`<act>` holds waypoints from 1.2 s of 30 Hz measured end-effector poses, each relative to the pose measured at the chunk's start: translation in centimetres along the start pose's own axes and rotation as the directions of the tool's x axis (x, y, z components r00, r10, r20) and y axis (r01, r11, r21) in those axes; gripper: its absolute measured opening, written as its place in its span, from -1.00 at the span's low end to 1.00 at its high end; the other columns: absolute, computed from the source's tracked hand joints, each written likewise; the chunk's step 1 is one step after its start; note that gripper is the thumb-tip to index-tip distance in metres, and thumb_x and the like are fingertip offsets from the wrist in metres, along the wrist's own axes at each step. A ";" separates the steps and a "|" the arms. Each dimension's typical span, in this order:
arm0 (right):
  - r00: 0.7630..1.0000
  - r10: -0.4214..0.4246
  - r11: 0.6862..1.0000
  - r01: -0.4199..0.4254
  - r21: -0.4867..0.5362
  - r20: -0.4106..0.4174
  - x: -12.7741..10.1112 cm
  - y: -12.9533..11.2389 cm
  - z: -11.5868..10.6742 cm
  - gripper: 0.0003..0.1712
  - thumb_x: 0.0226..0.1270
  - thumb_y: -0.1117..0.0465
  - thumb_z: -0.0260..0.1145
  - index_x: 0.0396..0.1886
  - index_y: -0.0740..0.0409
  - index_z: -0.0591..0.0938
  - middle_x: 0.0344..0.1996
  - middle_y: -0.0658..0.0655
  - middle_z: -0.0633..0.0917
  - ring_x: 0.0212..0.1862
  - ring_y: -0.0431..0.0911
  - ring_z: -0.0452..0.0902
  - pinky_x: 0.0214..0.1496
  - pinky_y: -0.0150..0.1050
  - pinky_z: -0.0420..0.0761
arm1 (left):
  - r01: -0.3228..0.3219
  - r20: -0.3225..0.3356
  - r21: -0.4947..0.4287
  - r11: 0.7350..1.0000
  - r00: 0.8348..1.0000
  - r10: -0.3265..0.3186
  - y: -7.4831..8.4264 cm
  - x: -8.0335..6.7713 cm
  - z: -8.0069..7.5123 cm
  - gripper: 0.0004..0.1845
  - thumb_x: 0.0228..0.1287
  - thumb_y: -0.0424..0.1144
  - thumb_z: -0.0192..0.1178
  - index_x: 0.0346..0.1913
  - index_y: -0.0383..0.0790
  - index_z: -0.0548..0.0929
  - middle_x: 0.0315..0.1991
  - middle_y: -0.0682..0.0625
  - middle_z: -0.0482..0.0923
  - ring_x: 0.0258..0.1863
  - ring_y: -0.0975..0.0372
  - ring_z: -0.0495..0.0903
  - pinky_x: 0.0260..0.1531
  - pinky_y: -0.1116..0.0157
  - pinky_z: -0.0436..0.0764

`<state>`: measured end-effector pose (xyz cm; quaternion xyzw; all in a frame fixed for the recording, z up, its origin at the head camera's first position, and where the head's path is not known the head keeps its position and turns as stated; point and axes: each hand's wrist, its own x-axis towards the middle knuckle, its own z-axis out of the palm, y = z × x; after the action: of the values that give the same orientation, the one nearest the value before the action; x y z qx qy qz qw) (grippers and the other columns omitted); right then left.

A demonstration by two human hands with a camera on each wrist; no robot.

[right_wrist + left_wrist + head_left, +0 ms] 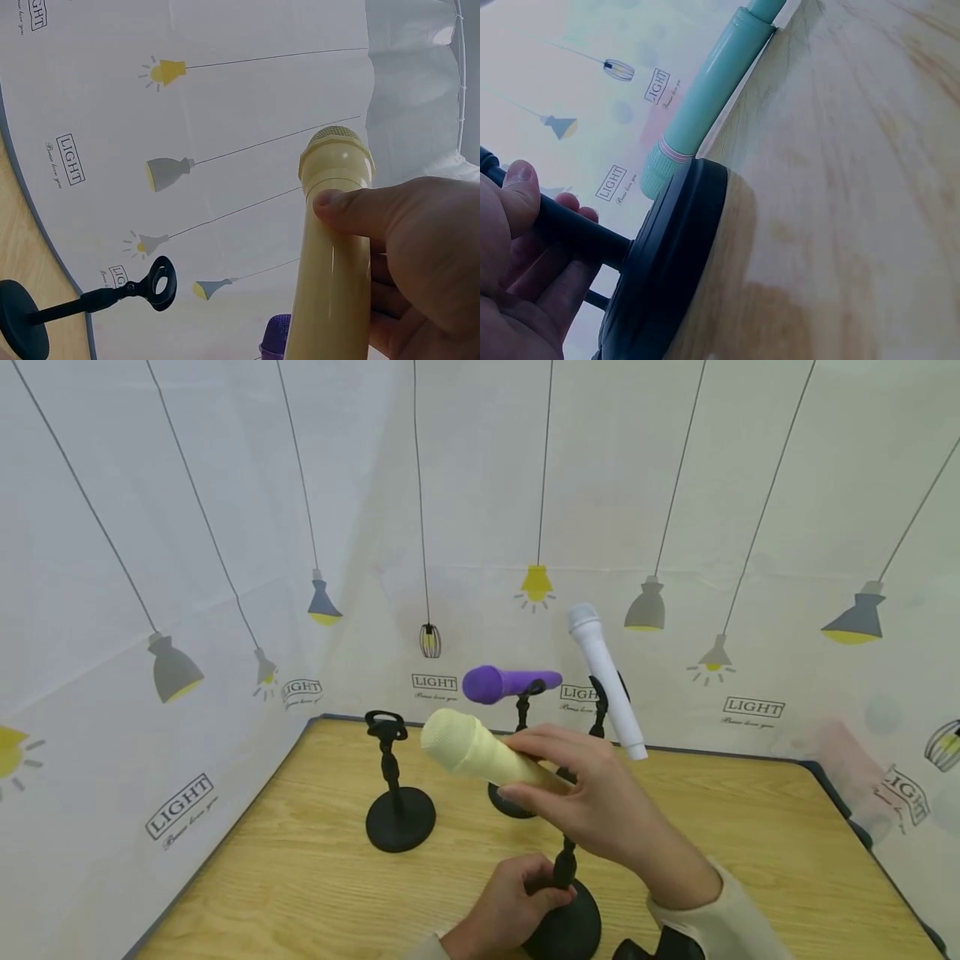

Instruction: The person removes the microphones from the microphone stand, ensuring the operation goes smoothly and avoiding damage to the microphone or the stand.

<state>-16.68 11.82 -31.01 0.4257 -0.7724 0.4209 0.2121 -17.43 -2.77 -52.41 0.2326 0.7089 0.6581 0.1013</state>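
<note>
In the centre of the frame, three black stands block the way: an empty stand [396, 793], one with a purple microphone [507, 682] and one with a white microphone [606, 678]. The table [750, 843] is free at right and lower left. A teal microphone [705, 97] lies just beside the near stand's base [667, 262].

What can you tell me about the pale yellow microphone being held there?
The pale yellow microphone looks like a plastic toy: a smooth cream handle and a rounded, finely textured head with a raised collar beneath it. The right hand grips its handle, thumb pressed on the side, holding it in the air tilted with the head up and to the left, above the black stand whose post the left hand holds.
</note>
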 end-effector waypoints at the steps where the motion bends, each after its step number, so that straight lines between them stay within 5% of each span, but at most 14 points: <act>1: 1.000 0.001 1.000 -0.001 0.004 0.005 0.1 -0.1 0.0 -0.54 0.26 0.35 0.63 0.16 0.11 0.79 0.04 0.08 0.85 0.00 -0.15 0.77 -0.07 -0.27 0.81 | 0.005 -0.001 -0.003 1.000 1.000 -0.005 0.0 0.0 0.0 -0.92 0.45 -0.32 0.40 -0.12 -0.27 0.80 -0.12 -0.19 0.85 -0.17 0.42 0.79 -0.03 0.43 0.72; 11: 0.992 -0.121 0.993 0.120 0.007 0.038 1.3 -1.5 0.6 -0.51 0.24 0.36 0.64 0.18 0.17 0.78 0.05 0.11 0.85 -0.03 -0.12 0.77 -0.05 -0.27 0.78 | 0.003 -0.002 0.004 1.000 1.000 -0.003 0.3 -0.2 0.2 -0.92 0.46 -0.32 0.40 -0.13 -0.28 0.80 -0.12 -0.16 0.85 -0.16 0.42 0.78 0.02 0.44 0.70; 18: 0.978 -0.210 0.973 0.210 -0.091 0.015 1.2 -2.3 0.3 -0.50 0.18 0.37 0.67 0.14 0.20 0.78 0.01 0.13 0.83 -0.09 -0.10 0.78 -0.09 -0.29 0.79 | 0.034 -0.019 0.006 0.999 0.999 -0.034 0.6 -0.1 0.3 -0.95 0.44 -0.34 0.42 -0.14 -0.26 0.80 -0.15 -0.06 0.86 -0.14 0.42 0.78 0.03 0.46 0.68; 31: 0.990 -0.139 0.980 0.138 -0.143 0.004 -1.3 -0.8 -1.7 -0.39 0.08 0.46 0.67 0.19 0.17 0.77 0.03 0.10 0.81 -0.06 -0.11 0.75 -0.05 -0.29 0.80 | 0.063 -0.004 -0.003 0.998 0.998 -0.063 0.6 -0.2 0.1 -0.94 0.46 -0.31 0.40 -0.11 -0.23 0.79 -0.11 -0.07 0.87 -0.10 0.40 0.79 0.02 0.47 0.69; 36: 0.999 -0.044 0.984 0.042 -0.174 -0.006 -2.5 -0.2 -2.9 -0.38 0.12 0.42 0.67 0.23 0.11 0.77 0.09 0.06 0.82 -0.01 -0.14 0.75 0.00 -0.41 0.76 | 0.081 0.001 -0.007 0.997 0.997 -0.081 0.7 0.0 0.0 -0.94 0.46 -0.33 0.40 -0.09 -0.23 0.78 -0.09 -0.06 0.87 -0.07 0.38 0.80 0.04 0.47 0.69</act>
<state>-15.17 15.42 -31.01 0.4202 -0.7958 0.3491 0.2613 -17.23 -2.75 -51.71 0.2036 0.7155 0.6557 0.1289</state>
